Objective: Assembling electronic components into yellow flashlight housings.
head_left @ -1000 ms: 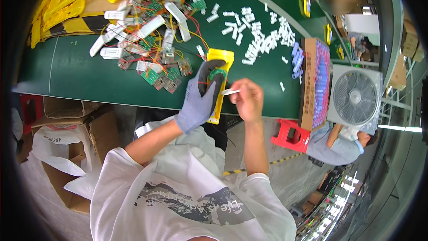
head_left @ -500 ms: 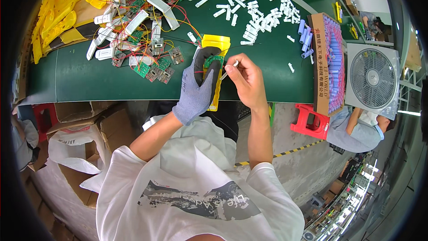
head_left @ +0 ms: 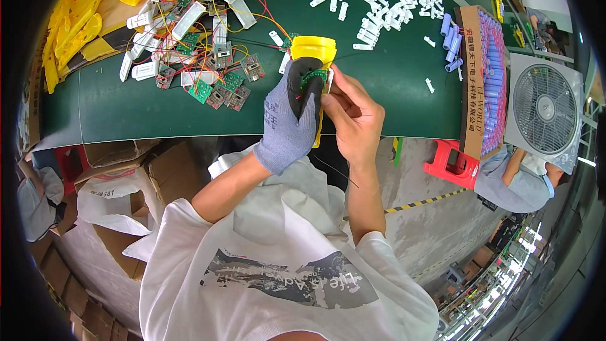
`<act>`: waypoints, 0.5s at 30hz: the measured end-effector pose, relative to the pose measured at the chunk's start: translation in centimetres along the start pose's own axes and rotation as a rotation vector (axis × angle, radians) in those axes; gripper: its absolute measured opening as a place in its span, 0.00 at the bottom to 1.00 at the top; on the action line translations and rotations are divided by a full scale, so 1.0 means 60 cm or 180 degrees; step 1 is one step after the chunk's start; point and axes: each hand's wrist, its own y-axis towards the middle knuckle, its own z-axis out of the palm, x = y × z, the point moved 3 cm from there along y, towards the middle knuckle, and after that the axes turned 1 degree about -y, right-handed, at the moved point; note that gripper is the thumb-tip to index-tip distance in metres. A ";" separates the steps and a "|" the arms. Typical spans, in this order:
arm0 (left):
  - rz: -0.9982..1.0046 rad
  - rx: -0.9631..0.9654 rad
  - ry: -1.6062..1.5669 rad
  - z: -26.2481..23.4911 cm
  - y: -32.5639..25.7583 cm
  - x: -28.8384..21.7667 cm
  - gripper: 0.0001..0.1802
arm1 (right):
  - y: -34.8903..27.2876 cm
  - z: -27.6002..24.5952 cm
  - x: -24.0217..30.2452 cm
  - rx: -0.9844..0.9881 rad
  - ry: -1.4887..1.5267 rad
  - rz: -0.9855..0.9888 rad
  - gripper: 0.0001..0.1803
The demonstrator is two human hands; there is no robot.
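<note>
Clamped around a long, narrow housing of glossy yellow plastic (head_left: 314,47), the left grip (head_left: 285,112) wears a blue-grey knitted glove with smooth black coating over the fingers in the head view. Against the gloved fingertips, a small green circuit board (head_left: 314,77) shows at the housing, partly covered. Bare, the right grip (head_left: 358,117) has thumb and forefinger pinched together on a slim white plastic strip (head_left: 329,81) at the housing's right edge; whether the strip sits inside it cannot be told.

Beneath the housing spreads a smooth, dark green worktop (head_left: 404,98). To the housing's left is a tangled heap of rectangular white plastic cases (head_left: 187,21), flat green boards (head_left: 201,91) and thin red and yellow wires (head_left: 268,11). Beyond that heap, farther left of the housing, lie curved yellow plastic shells (head_left: 77,39). Up and to the housing's right, small, stubby white plastic pieces (head_left: 369,30) are scattered. Well to its right, smooth purple cylinders (head_left: 451,41) lie loose beside a brown cardboard box (head_left: 470,91) packed with rows of similar cylinders (head_left: 494,76).
</note>
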 end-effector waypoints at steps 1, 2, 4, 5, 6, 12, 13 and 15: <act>0.0135 0.0051 0.0235 0.000 -0.002 -0.001 0.14 | -0.004 0.001 0.002 0.0012 -0.0185 -0.0180 0.22; 0.0117 0.0059 0.0246 0.001 -0.004 -0.001 0.14 | -0.007 0.001 0.001 0.0003 -0.0175 -0.0162 0.22; 0.0135 0.0163 0.0304 0.004 -0.002 -0.001 0.14 | -0.010 0.001 -0.001 -0.0097 -0.0067 -0.0215 0.21; 0.0135 0.0189 0.0315 0.005 -0.004 0.001 0.14 | -0.014 0.001 -0.003 -0.0123 -0.0057 -0.0216 0.21; 0.0193 0.0207 0.0404 0.006 -0.006 0.005 0.14 | -0.018 0.000 -0.007 -0.0222 -0.0092 -0.0202 0.20; 0.0285 0.0337 0.0573 0.003 -0.004 -0.001 0.15 | -0.024 0.007 -0.012 -0.0488 -0.0007 -0.0121 0.18; 0.0359 0.0337 0.0653 0.002 -0.002 -0.004 0.15 | -0.024 0.007 -0.013 -0.0427 -0.0074 -0.0177 0.18; 0.0308 0.0439 0.0619 -0.001 0.001 -0.006 0.15 | -0.021 0.005 -0.015 -0.0446 -0.0166 -0.0294 0.17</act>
